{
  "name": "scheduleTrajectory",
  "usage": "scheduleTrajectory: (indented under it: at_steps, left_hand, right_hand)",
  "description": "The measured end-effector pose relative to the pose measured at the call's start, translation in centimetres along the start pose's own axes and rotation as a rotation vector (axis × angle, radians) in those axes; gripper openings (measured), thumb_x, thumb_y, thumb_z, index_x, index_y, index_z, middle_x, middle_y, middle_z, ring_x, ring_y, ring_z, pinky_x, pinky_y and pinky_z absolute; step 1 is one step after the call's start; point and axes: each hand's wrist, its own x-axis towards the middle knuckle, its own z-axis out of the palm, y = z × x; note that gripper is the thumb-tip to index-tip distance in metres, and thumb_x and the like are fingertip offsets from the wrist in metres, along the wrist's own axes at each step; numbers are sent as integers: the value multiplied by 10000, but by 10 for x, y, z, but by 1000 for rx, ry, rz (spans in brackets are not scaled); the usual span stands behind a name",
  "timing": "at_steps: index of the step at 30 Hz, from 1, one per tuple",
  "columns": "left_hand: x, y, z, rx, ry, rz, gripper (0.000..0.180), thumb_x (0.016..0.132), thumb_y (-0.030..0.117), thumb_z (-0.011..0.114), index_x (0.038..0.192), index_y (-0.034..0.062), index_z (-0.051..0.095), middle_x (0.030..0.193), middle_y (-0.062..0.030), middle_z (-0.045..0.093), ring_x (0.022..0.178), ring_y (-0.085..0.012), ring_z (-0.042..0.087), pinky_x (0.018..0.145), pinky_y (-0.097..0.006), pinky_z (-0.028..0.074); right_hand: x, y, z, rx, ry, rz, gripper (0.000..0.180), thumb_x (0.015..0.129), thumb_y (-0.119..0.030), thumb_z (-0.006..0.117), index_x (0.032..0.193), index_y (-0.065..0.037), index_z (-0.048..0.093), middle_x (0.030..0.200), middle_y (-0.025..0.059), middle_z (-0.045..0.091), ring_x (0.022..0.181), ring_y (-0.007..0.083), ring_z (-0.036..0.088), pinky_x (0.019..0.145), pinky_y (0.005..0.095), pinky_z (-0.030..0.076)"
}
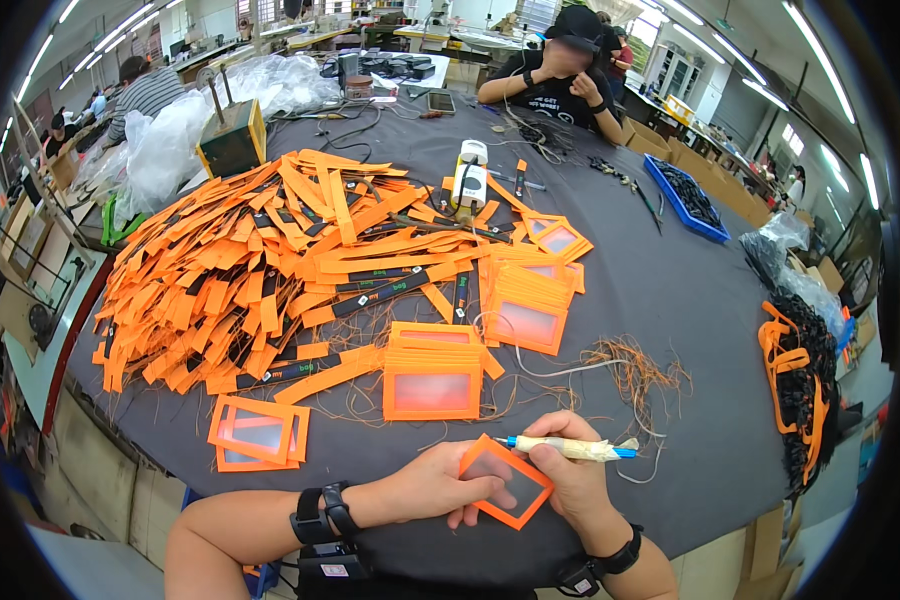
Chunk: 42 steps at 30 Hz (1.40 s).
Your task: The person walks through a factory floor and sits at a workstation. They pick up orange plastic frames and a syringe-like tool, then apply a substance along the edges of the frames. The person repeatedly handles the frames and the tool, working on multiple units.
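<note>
My left hand [425,488] grips a small rectangular orange-bordered piece with a clear window [491,466], thumb on top and fingers beneath; the fingers show through the window. In my right hand [573,480] is a pen-shaped tool [578,448], wrapped in pale tape with blue ends. Its thin tip points left, over the upper edge of the orange-bordered piece. Just beyond my hands lies a stack of similar window pieces [432,393]. Two more overlapping pieces [255,432] lie left of my left forearm.
A large heap of orange strips [230,270] covers the table's left half. Another stack of window pieces [526,325] lies behind, near a white device [470,178]. Loose orange threads [635,378] lie to the right. A blue tray [686,198] stands far right; a person [560,80] sits opposite.
</note>
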Motion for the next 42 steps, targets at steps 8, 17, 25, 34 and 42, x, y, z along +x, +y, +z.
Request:
scheduleTrajectory:
  at_steps: [8, 17, 25, 34, 42]
  left_hand:
    - [-1, 2, 1, -9, 11, 5, 208, 922, 151, 551, 1071, 12, 511, 964, -121, 668, 566, -80, 576, 468, -197, 478]
    - [1, 2, -5, -190, 151, 146, 241, 891, 156, 616, 1056, -9, 554, 850, -47, 607, 634, -96, 596, 519, -205, 479]
    - [3, -5, -8, -287, 211, 221, 270, 916, 163, 598, 1114, -21, 601, 902, -50, 631, 715, -95, 604, 624, -221, 513]
    - [3, -5, -9, -237, 203, 253, 278, 928, 153, 575, 1149, -17, 583, 946, -59, 635, 760, -99, 611, 688, -235, 532]
    - [5, -5, -2, -195, 119, 144, 285, 950, 165, 532, 1177, -6, 559, 995, -79, 644, 816, -95, 608, 762, -241, 521]
  right_hand:
    - [3, 0, 0, -38, 58, -191, 251, 917, -162, 572, 1094, 4, 511, 909, 123, 631, 788, 189, 626, 729, 297, 524]
    - [-5, -4, 10, -454, 105, -199, 227, 811, -1, 675, 1002, -22, 554, 754, 42, 594, 619, 96, 605, 555, 214, 489]
    - [-1, -7, 9, -306, 192, -132, 274, 817, -4, 669, 1042, -26, 514, 771, 43, 585, 614, 85, 597, 546, 198, 500]
    - [1, -9, 6, -347, 183, -109, 309, 814, -4, 669, 1073, -24, 502, 779, 38, 561, 590, 72, 555, 523, 201, 489]
    - [1, -2, 6, -283, 171, -147, 335, 843, -1, 632, 1134, -25, 468, 826, 44, 557, 653, 80, 564, 576, 202, 481]
